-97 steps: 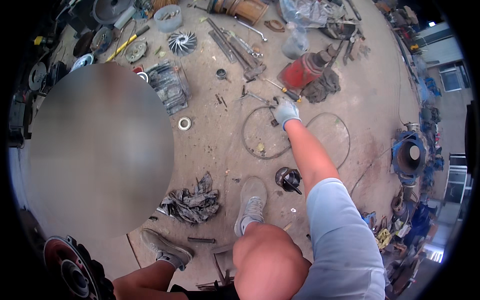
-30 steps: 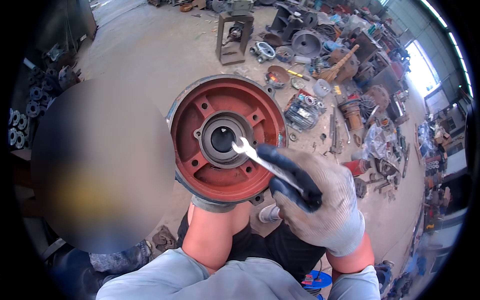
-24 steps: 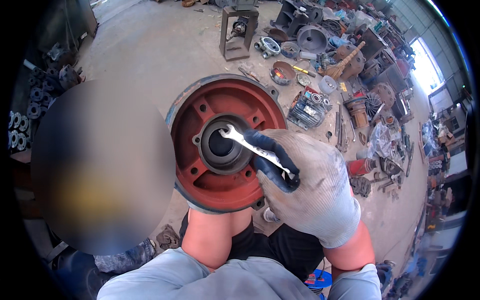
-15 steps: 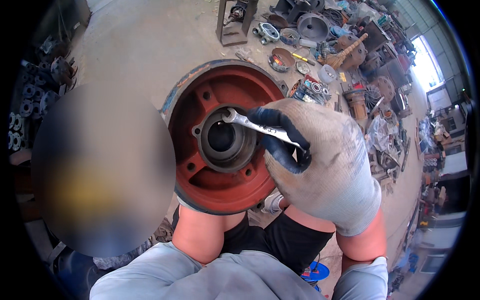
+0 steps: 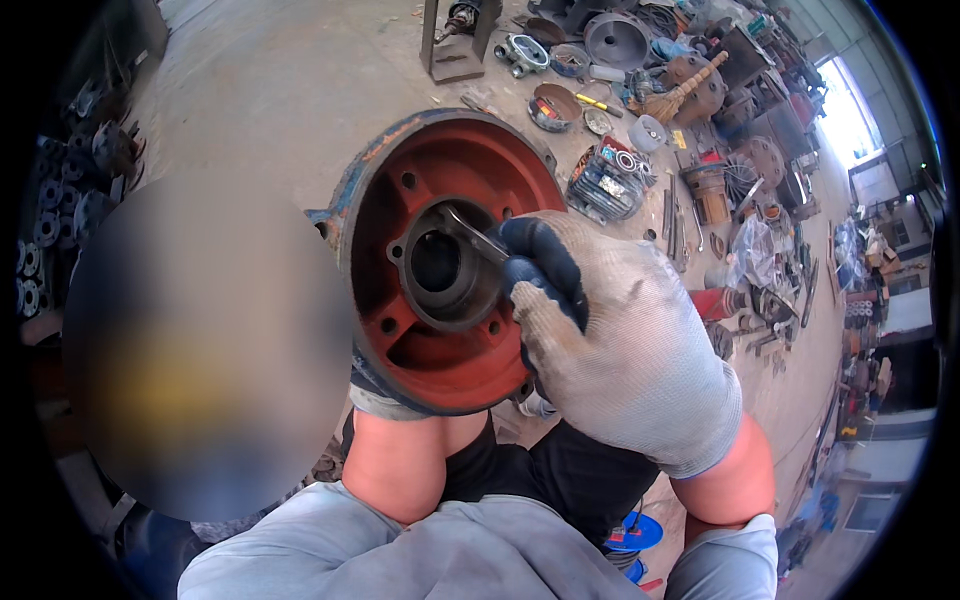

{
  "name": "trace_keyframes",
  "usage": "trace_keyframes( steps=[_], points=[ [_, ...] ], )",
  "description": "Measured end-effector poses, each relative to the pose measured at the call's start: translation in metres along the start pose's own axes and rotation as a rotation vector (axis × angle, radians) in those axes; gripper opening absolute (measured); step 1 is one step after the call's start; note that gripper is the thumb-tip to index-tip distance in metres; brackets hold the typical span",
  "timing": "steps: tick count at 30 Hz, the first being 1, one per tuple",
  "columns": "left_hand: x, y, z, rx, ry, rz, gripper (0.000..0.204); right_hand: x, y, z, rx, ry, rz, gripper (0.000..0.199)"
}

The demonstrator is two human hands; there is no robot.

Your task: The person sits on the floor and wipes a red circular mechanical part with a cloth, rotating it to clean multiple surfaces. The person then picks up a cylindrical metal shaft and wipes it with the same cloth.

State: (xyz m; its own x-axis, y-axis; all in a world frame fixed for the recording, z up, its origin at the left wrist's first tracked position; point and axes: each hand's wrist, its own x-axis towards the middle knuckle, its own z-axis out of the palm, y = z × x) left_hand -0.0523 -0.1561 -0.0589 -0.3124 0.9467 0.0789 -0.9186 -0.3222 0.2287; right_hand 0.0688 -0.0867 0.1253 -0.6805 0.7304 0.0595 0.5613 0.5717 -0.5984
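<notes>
Wrench (image 5: 474, 234) gripped by right hand (image 5: 640, 340) over red housing (image 5: 440, 320), centre of frame
Left hand (image 5: 386, 405) mostly hidden by housing, lower centre; grip cannot be told

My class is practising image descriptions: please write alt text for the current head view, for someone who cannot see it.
A gloved right hand holds a wrench, its tip at the central bore of a round, red-lined metal housing; the left hand is mostly hidden behind it. Machine parts and a straw broom crowd the floor beyond.
</notes>
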Motion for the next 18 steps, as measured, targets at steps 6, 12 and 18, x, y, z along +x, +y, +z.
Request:
trace_keyframes(
  steps=[6,12,18],
  points=[
    [-0.001,0.007,0.001,0.008,-0.001,0.069,0.086,-0.009,-0.009,0.005,-0.155,-0.011,-0.047,0.032],
    [-0.003,0.017,0.003,0.003,0.001,0.149,0.086,-0.012,-0.006,0.008,-0.237,-0.062,-0.188,0.039],
    [-0.003,0.011,0.005,0.013,0.005,0.148,0.086,-0.019,-0.031,-0.001,-0.299,0.011,-0.135,0.036]
  ],
)
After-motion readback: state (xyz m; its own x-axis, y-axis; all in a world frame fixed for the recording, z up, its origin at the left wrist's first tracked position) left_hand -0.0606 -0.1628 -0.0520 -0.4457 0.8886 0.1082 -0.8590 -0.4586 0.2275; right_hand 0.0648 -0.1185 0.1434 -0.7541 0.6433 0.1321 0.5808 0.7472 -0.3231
